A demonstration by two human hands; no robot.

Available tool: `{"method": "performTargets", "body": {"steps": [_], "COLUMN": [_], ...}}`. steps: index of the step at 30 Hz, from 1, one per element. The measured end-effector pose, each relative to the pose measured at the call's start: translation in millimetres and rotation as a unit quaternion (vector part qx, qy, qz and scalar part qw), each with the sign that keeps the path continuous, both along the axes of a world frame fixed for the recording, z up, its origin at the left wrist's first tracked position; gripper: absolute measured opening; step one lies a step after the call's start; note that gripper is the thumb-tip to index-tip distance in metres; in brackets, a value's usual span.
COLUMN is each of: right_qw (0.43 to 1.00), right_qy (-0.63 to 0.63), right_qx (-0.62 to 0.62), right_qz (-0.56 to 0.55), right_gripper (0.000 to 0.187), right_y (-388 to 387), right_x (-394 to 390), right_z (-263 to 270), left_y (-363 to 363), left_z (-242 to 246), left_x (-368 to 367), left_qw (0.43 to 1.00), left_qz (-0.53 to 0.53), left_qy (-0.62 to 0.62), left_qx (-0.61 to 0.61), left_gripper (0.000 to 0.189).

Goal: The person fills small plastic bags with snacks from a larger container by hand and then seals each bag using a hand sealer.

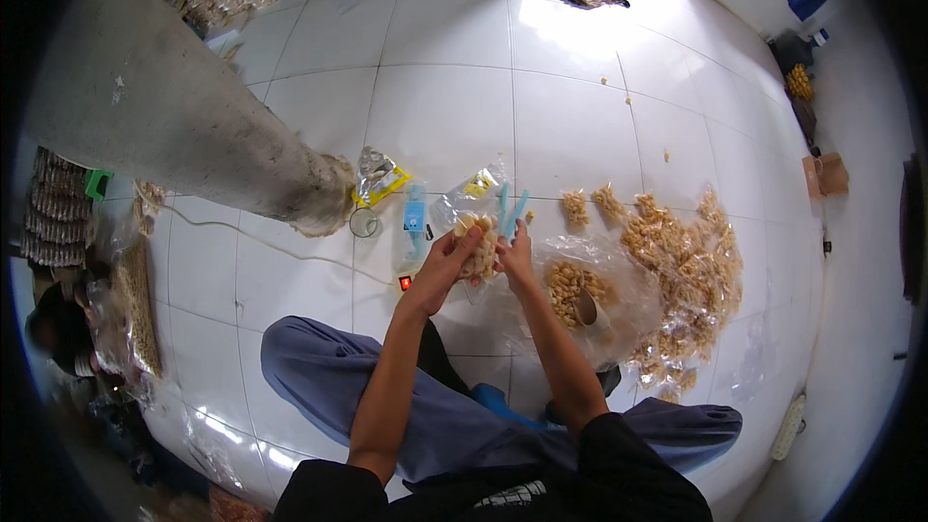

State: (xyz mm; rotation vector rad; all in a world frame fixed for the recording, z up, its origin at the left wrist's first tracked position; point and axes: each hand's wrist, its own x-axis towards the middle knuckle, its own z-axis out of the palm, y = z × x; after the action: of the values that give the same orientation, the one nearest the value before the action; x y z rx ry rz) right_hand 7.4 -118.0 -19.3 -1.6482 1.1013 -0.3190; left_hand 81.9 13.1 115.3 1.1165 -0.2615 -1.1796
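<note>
In my left hand (pixel 438 268) is a small clear plastic bag of pale yellow snack pieces (pixel 478 254), upright in front of me. My right hand (pixel 516 257) is close beside the bag, its fingers around the lower end of a light-blue plastic two-armed tool (pixel 513 212), whose arms spread apart; its exact kind is unclear. Right of that hand lies a large open clear plastic sack (pixel 631 268) of loose snack pieces (pixel 565 286), with a scoop (pixel 591 310) resting in it.
Filled small bags (pixel 689 275) are heaped at right, with two more (pixel 576 208) apart. Ahead are a yellow-trimmed packet (pixel 378 177), a glass (pixel 364 222), a blue-labelled package (pixel 414 217) and a power strip with a lit switch (pixel 404 281). A concrete pillar (pixel 196 116) stands left; a person (pixel 61 333) sits far left.
</note>
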Motion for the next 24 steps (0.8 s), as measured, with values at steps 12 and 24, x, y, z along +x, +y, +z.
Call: {"method": "performTargets", "body": {"steps": [12, 24], "right_qw": [0.982, 0.916], "right_qy": [-0.178, -0.137], "right_qx": [-0.041, -0.161], "right_qz": [0.047, -0.340], "right_gripper": [0.010, 0.015], "right_y": [4, -62], "right_x": [-82, -151], "right_z": [138, 84], "left_y": [-18, -40], "left_z": [-32, -48], "left_x": [-14, -7], "left_qw": [0.937, 0.865], "left_qz": [-0.315, -0.270], "left_qy": [-0.153, -0.423], "left_qx": [0.022, 0.012], "left_gripper": [0.049, 0.041]}}
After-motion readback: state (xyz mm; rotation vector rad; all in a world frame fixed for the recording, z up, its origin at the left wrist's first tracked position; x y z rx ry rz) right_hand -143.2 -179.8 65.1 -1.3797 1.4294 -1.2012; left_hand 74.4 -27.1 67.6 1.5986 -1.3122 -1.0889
